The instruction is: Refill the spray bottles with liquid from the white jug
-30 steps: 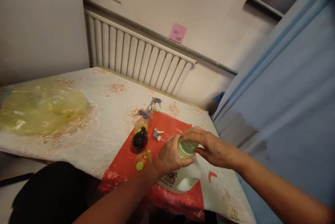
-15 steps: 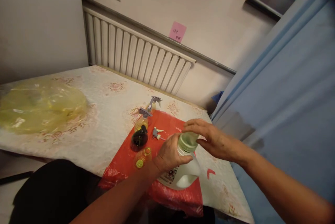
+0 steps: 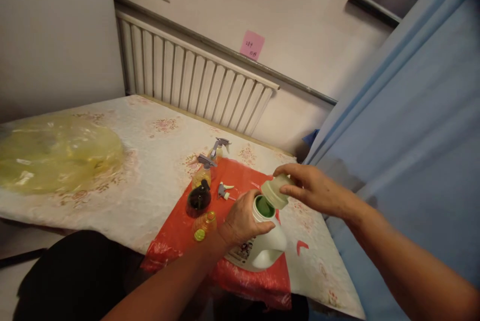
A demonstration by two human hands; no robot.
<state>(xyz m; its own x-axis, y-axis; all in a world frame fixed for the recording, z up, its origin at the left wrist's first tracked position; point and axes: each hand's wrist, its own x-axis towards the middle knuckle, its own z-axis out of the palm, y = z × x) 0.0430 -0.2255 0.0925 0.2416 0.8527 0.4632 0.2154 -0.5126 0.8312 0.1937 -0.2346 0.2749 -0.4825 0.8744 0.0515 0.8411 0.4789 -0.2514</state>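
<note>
A white plastic jug [image 3: 270, 243] with a moulded handle and a printed label lies tilted on a red plastic sheet [image 3: 243, 176]. My left hand [image 3: 245, 221] is wrapped round its neck, where a green spout insert shows in the mouth. Just above the mouth, my right hand [image 3: 305, 188] grips a translucent pale-green cap [image 3: 275, 192], lifted off and tipped. Left of the jug lie a loose trigger sprayer head [image 3: 224, 191], a dark pump bottle [image 3: 199, 198] and a yellow-orange transparent bottle [image 3: 204, 226]. Behind them stand two spray bottles [image 3: 202, 176] with grey triggers.
A bed-like surface with a floral cover [image 3: 165, 161] carries everything. On it, a yellow plastic bag [image 3: 60, 153] lies at the left and a small red strip [image 3: 302, 247] at the right. A radiator [image 3: 195, 76] lines the wall; a blue curtain [image 3: 405, 151] hangs at the right.
The cap has come off the jug's neck, raised slightly up and right by my right hand, showing the green spout. My left hand keeps its hold on the neck.
</note>
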